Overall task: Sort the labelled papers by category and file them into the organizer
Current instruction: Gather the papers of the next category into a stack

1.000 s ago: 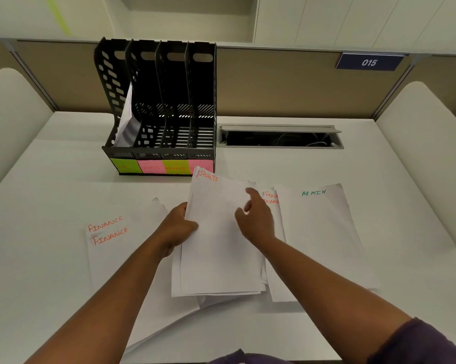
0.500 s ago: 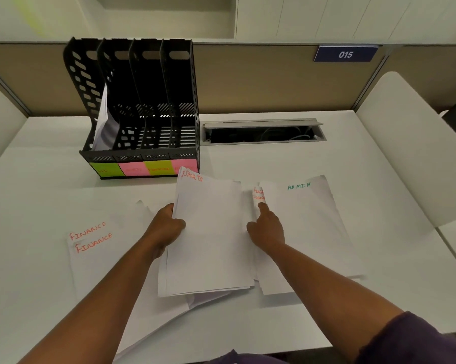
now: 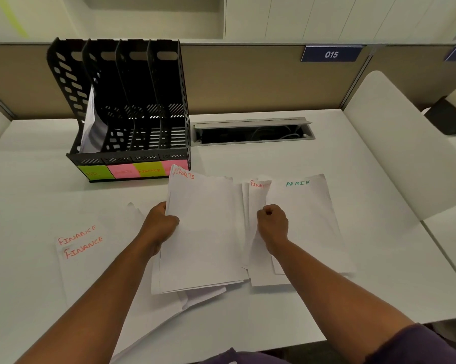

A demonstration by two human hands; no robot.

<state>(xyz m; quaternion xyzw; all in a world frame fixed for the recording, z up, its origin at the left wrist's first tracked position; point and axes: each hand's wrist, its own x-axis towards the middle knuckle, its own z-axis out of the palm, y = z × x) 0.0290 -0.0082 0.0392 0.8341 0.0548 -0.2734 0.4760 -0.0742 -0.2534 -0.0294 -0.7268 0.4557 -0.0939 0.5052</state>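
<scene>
— Papers marked SPORTS (image 3: 203, 232): where are they held?
— Their left edge is gripped by the left hand (image 3: 159, 224), just in front of the black organizer (image 3: 132, 122).
— And the right hand (image 3: 272, 225)?
— It is curled on the sheet marked FINANCE (image 3: 255, 206), apparently pinching it, beside the ADMIN sheet (image 3: 308, 219).
</scene>
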